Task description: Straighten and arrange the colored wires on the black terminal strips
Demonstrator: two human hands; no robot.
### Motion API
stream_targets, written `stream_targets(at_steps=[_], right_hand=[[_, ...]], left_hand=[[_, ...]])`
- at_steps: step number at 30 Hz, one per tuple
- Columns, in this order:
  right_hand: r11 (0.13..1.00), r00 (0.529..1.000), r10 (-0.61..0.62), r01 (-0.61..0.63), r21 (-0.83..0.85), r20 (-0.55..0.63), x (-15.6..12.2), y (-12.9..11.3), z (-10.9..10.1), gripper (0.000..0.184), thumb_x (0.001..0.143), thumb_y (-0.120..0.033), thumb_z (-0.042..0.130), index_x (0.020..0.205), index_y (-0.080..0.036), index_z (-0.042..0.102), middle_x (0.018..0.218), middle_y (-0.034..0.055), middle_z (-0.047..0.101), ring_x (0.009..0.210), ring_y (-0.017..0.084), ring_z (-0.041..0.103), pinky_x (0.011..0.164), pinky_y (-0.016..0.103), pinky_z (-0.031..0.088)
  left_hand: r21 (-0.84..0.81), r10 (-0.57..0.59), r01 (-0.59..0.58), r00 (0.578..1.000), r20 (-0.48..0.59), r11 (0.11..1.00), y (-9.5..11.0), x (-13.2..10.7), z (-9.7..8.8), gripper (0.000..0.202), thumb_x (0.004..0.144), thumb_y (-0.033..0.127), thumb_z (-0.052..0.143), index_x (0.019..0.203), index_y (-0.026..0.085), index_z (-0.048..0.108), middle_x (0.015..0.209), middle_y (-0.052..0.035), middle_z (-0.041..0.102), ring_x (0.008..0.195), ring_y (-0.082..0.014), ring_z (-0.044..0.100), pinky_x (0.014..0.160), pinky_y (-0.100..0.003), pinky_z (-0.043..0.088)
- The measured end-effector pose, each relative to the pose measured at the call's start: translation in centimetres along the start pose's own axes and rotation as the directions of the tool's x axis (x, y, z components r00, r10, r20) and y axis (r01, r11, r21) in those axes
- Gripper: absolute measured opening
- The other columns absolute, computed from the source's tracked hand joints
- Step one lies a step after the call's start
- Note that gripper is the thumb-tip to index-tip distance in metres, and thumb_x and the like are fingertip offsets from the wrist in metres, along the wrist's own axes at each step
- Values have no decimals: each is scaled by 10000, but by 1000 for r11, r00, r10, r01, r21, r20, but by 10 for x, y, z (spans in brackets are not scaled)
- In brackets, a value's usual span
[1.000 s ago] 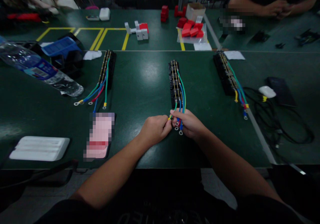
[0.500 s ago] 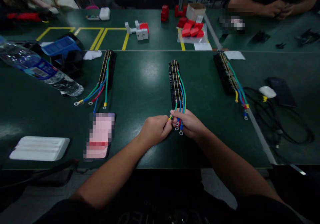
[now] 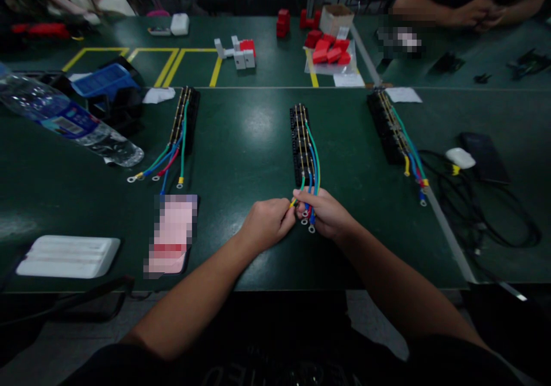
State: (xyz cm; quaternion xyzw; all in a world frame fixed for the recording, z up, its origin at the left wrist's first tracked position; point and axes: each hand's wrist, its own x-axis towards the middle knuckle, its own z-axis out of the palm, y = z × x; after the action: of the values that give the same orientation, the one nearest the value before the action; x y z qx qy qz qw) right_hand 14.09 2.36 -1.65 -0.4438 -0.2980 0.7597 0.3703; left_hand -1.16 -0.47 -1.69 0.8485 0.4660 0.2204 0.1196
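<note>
A long black terminal block [image 3: 303,139] lies in front of me, with thin brass-coloured strips along it. Green, blue and other coloured wires [image 3: 316,165] run from it toward me and end in ring lugs [image 3: 312,229]. My right hand [image 3: 329,212] is closed round this bundle, thumb on top, the lugs hanging out below. Pinched in my left hand [image 3: 269,220] is the yellow-sleeved end of a green wire; its lug is hidden by the fingers. The two hands nearly touch at the block's near end.
Similar wired blocks lie at left [image 3: 185,119] and right [image 3: 385,124]. A water bottle [image 3: 69,119], phone [image 3: 174,231] and white case [image 3: 69,255] are on the left. Black cables [image 3: 486,219] coil at right. Red parts [image 3: 331,51] lie at the back; another person's hands [image 3: 482,14] rest across the table.
</note>
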Motion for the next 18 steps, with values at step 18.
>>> stream_targets(at_steps=[18], right_hand=[[1000, 1000, -4, 4, -14, 11, 0, 0, -1, 284, 688, -323, 719, 616, -168, 492, 464, -47, 505, 394, 64, 459, 417, 199, 358]], left_hand=[[11, 11, -11, 1000, -1, 1000, 0, 0, 0, 295, 911, 272, 370, 686, 161, 526, 606, -8, 547, 539, -116, 492, 542, -260, 340]])
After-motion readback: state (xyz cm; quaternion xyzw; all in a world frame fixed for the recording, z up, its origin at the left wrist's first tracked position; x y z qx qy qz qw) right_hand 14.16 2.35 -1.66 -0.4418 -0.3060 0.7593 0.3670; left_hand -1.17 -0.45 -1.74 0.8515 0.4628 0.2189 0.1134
